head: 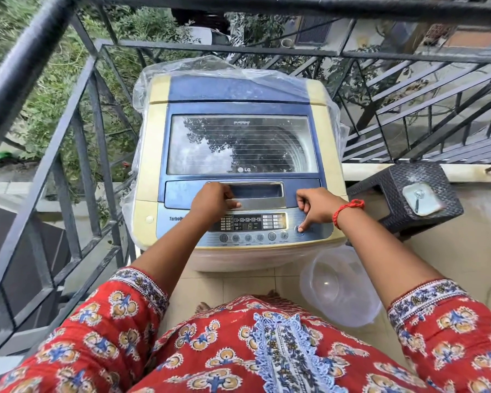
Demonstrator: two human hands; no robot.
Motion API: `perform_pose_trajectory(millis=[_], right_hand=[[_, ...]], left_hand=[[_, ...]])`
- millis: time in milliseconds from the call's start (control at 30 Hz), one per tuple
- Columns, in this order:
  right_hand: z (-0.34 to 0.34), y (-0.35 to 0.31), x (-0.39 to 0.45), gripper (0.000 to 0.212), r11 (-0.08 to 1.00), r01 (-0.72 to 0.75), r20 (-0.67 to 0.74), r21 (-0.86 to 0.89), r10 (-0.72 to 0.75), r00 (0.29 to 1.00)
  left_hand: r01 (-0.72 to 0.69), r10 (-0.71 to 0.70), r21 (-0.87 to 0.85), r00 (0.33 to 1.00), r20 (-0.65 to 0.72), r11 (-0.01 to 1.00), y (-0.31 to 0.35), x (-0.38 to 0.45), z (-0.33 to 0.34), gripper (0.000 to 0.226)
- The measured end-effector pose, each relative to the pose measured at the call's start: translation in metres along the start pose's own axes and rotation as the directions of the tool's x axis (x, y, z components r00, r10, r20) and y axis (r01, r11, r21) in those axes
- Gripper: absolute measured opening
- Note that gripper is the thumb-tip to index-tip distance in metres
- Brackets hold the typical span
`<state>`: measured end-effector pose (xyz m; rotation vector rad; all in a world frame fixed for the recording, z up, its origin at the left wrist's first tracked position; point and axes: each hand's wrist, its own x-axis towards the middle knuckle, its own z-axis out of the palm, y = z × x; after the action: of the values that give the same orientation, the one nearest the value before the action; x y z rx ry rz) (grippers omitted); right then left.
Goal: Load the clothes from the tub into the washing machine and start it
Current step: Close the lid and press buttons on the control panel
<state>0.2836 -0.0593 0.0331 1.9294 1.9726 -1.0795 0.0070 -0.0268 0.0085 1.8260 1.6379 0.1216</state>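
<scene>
A cream and blue top-loading washing machine (153,154) stands before me with its glass lid (241,143) down. Reflections hide what lies in the drum. My left hand (213,201) rests curled on the lid's handle recess, just above the control panel (253,225). My right hand (315,207) is fisted with only the index finger out, its tip on a round button at the panel's right end. A clear plastic tub (340,287) sits on the floor to the machine's right, with nothing in it.
Black metal railing (77,143) closes the balcony on the left and behind the machine. A dark woven stool (394,194) with a small metal lid on it stands at the right. Clear plastic sheeting wraps the machine's back and sides. Tiled floor lies underfoot.
</scene>
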Motion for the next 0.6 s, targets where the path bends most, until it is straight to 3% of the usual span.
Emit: perform_pose_trajectory(millis=[467, 600], right_hand=[[0.001, 0.006, 0.003, 0.049, 0.999, 0.047, -0.007, -0.015, -0.047, 0.999], [0.007, -0.005, 0.006, 0.026, 0.973, 0.155, -0.187, 0.17, -0.122, 0.975]], left_hand=[[-0.042, 0.043, 0.02, 0.998, -0.054, 0.999, -0.002, -0.004, 0.002, 0.033], [-0.06, 0.062, 0.036, 0.996, -0.064, 0.998, -0.003, -0.004, 0.002, 0.031]])
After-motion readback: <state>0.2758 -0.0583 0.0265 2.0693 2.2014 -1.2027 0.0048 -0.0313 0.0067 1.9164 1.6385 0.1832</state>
